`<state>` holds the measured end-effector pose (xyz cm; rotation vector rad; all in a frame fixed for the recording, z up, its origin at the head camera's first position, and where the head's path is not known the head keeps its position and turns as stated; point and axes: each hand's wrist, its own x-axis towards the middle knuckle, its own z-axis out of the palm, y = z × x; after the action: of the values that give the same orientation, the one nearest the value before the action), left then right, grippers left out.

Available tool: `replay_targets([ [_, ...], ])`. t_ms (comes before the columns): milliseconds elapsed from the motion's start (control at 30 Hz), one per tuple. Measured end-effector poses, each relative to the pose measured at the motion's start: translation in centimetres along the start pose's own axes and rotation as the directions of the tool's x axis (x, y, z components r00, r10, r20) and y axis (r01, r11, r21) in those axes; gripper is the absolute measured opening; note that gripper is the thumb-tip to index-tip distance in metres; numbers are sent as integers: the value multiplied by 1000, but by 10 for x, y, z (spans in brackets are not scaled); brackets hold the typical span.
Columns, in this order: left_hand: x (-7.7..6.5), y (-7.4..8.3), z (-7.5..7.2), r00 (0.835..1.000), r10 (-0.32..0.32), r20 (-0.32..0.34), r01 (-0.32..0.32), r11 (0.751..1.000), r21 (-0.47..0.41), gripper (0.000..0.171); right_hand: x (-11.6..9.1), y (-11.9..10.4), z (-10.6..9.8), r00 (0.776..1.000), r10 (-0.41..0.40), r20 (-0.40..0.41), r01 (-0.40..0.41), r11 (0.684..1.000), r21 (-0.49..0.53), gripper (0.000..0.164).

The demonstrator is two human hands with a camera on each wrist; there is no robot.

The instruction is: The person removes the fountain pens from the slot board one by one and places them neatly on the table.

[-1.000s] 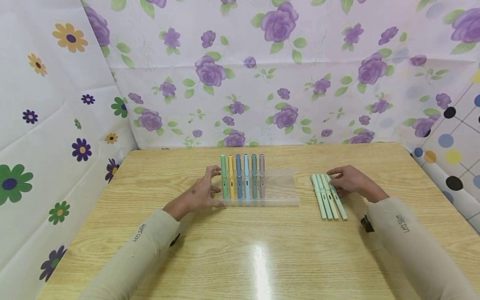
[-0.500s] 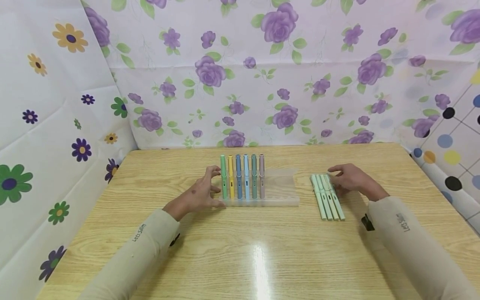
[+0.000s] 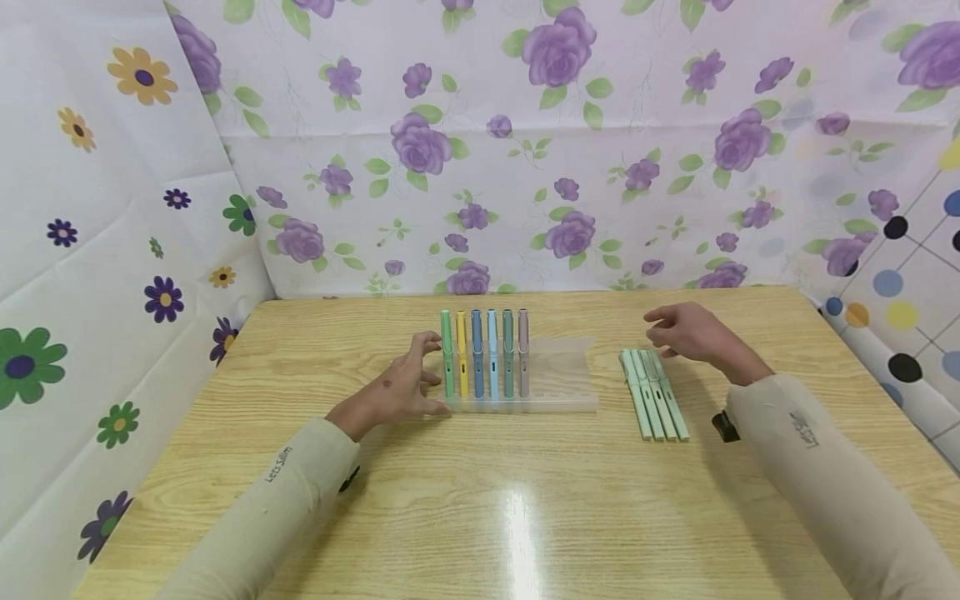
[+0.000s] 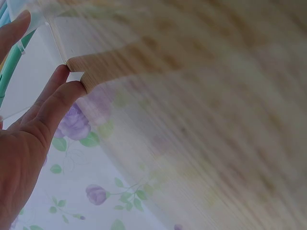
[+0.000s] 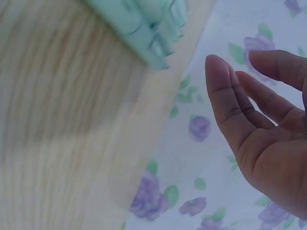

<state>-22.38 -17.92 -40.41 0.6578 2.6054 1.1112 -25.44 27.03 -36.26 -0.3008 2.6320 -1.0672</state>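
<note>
In the head view, a clear plastic pen stand point(image 3: 561, 375) holds several coloured pens point(image 3: 478, 367) side by side on its left part. My left hand point(image 3: 403, 387) grips the stand's left end, thumb at the front lip and fingers toward the back, beside the green pen point(image 3: 447, 358). In the left wrist view, fingertips point(image 4: 62, 72) touch the tabletop. Several pale mint pens point(image 3: 654, 408) lie in a row right of the stand. Beyond their capped ends my right hand point(image 3: 686, 332) hovers, fingers relaxed and holding nothing; the right wrist view shows it apart from the mint pens point(image 5: 129, 28).
The wooden table point(image 3: 465, 500) has a back edge that meets a floral cloth backdrop point(image 3: 495, 192). A flower-print sheet point(image 3: 90, 275) hangs on the left, a dotted one point(image 3: 900, 317) on the right.
The rightmost mint pen has swung in against the others, so the row is tighter. My right hand has lifted off the pens and moved slightly back and left. My left hand stays put.
</note>
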Motion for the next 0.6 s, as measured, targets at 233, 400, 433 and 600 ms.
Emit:
replay_targets([
  [233, 1, 0, 0, 1000, 6, -2, -6, 1000, -2, 99, 8, -24, 4, 999, -39, 4, 38, 997, 72, 48],
  [400, 0, 1, -1, 1000, 8, 0, -8, 1000, -6, 98, 16, -41, 7, 998, -59, -1, 59, 995, 83, 45],
  [433, 0, 0, -1, 1000, 6, 0, -6, 1000, -6, 98, 17, -45, 8, 998, -64, -1, 64, 995, 83, 44],
  [600, 1, 0, 0, 1000, -3, -5, 3, 1000, 4, 98, 23, -60, 10, 996, -92, -3, 92, 993, 79, 42],
])
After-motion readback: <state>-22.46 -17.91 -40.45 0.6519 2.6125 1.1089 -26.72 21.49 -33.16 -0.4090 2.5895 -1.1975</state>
